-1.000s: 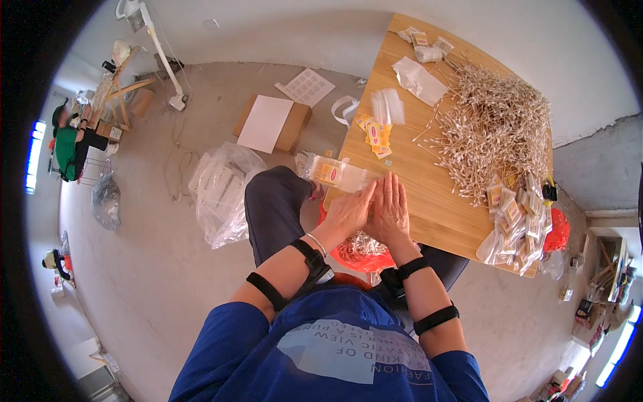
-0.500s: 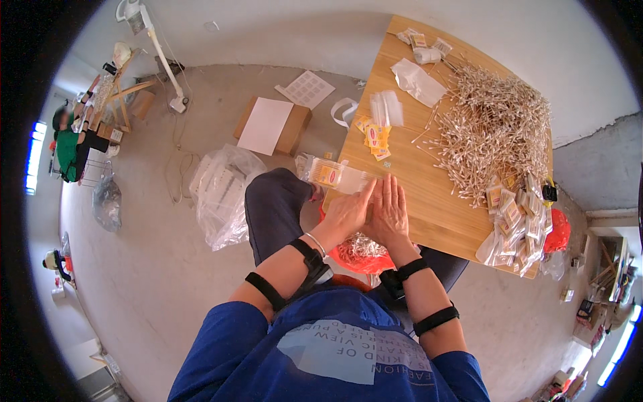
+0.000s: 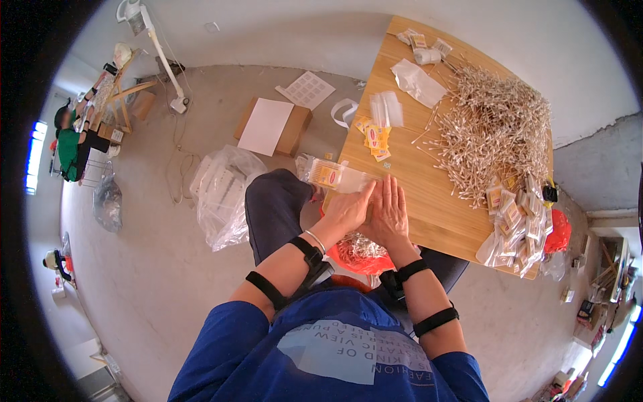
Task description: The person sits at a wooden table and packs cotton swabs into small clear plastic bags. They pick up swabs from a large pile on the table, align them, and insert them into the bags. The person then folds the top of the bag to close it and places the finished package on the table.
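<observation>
Wooden table edge (image 3: 447, 246) near left hand (image 3: 346, 212) and right hand (image 3: 390, 213); cannot tell either grip's closure or hold.

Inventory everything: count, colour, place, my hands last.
Table: one, tan, right
Swabs: heap, whitish, table's right side
Filled packets: many, clear-yellow, two table corners
Cards: several, yellow, table's left edge
Sleeves: stack, clear, by cards
Film: one, whitish, far tabletop
Swab packet: one, clear-yellow, left of hands
Bags: two, red, below hands, table's right
Box: one, brown, floor
Sheets: two, white, on and near box
Plastic bags: two, translucent, floor left
Stand: one, white, far wall
Co-worker: one, green top, far left
Far clutter: uncountable, mixed, rims
Left hand: one, bare, table edge
Right hand: one, bare, beside left
</observation>
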A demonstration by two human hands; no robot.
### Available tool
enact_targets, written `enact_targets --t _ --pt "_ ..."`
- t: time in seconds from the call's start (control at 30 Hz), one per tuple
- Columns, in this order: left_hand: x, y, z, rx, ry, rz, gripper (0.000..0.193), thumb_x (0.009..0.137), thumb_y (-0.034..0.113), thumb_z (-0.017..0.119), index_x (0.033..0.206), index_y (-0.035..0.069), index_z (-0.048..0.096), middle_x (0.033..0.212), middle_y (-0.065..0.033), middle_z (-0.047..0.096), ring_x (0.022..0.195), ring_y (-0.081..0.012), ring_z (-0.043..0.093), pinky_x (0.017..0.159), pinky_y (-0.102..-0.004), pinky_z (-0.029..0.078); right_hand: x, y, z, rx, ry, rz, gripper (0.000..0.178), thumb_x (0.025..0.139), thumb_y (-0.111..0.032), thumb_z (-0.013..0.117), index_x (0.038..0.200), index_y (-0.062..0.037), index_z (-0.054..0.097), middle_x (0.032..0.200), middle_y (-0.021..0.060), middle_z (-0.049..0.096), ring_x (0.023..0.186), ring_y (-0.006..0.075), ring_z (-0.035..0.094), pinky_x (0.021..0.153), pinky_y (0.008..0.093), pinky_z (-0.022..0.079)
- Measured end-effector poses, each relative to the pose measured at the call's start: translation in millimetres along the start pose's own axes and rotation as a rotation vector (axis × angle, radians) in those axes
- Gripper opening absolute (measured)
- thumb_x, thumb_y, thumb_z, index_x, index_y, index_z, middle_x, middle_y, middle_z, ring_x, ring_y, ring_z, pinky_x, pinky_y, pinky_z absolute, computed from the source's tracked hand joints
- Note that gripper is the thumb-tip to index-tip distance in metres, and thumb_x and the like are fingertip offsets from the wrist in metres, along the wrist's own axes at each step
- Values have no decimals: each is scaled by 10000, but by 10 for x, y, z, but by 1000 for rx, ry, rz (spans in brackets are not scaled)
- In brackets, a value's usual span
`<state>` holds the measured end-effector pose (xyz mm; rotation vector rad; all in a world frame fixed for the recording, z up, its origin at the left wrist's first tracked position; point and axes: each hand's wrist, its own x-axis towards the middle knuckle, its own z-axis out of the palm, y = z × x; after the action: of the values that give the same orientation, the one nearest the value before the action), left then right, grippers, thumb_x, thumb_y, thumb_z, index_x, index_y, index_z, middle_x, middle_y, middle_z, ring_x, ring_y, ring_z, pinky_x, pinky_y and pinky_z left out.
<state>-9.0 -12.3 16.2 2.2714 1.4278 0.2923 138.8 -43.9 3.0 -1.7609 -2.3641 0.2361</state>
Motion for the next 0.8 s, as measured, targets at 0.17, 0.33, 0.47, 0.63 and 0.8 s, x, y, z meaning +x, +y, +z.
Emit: enact_targets --t 0.17,0.33,0.47,0.63,0.8 --pt "-14 -7 13 -10 20 -12 508 902 166 535 1388 76 421 766 -196 687 696 -363 680 595 -478 516 10 -25 -18 8 -21 16 1183 678 -698 690 1492 38 248 1572 265 173 1481 389 135 1202 474 115" --pt "63 108 -191 -19 -20 -106 383 925 221 547 1296 130 525 834 -167 699 733 -367 678 629 -476 524 9 14 32 -35 -10 19 1208 673 -728 677 1490 49 243 1571 262 176 1483 383 125 1205 474 106" --pt "320 -13 -269 -14 268 -16 221 907 226 590 1086 99 621 910 -132 683 832 -341 669 701 -450 529 8 -42 -99 23 23 12 1224 666 -783 632 1456 87 289 1550 262 232 1471 371 175 1204 465 130" --pt "641 -168 -283 -56 113 48 148 836 213 693 841 65 692 914 -126 651 832 -345 647 728 -430 522 21 -64 -159 68 -22 42 1242 657 -737 684 1473 88 241 1556 262 217 1476 371 154 1207 463 125" --pt "763 -206 -230 -125 -21 -21 134 811 188 690 771 60 689 867 -137 649 838 -330 656 736 -436 527 7 -46 -132 90 13 27 1250 643 -727 698 1473 88 241 1554 257 229 1473 370 169 1206 463 138"
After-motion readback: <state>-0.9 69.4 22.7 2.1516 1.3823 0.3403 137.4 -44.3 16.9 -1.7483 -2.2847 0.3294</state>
